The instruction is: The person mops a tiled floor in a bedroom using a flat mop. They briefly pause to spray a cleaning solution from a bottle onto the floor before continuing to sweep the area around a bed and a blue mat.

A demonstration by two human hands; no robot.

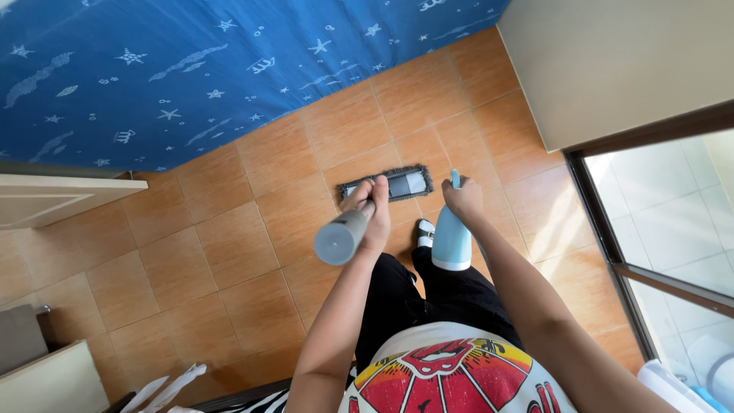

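1. The grey mop handle (344, 233) rises toward the camera, its flat mop head (388, 183) lying on the orange tiled floor (237, 245) just beyond both hands.
2. The left hand (372, 206) is wrapped closed around the handle.
3. The right hand (462, 199) grips the neck of a light-blue spray bottle (452, 241), apparently hanging bottom-down, just beside the handle.
4. A blue patterned cloth (191, 69) lies further off.

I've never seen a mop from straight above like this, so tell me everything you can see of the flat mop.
The flat mop has a rectangular head with a dark grey fringed pad and a pale plate on top, lying flat on the orange floor tiles. Its grey handle rises toward the camera and ends in a blunt round cap. The left hand is wrapped around the handle near the top. The head sits just ahead of the person's shoe, near the blue patterned cloth.
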